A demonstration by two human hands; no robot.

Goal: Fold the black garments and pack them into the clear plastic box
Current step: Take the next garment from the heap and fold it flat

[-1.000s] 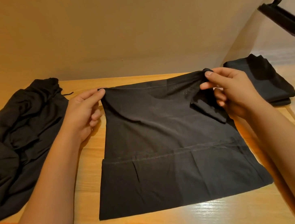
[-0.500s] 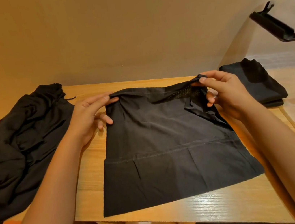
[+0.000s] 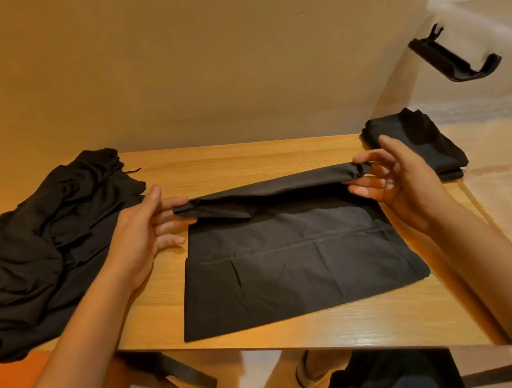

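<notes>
Now mid-fold: the garment [image 3: 292, 271] lies flat on the table [image 3: 243, 159] straight in front of the person, its far edge lifted and bunched into a band running left to right. The left hand [image 3: 142, 239] pinches the band's left end and the right hand [image 3: 401, 183] its right end, the other fingers loose. The flat half lies nearer the person than both hands, so the fold probably travels that way. The clear box [image 3: 484, 115] stands nearer the right hand.

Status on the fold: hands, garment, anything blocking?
Left hand and right hand pinch the far edge's two ends. Black garment flat on table, far edge lifted, bunched. Unfolded pile left, folded stack right: both off the garment.
</notes>
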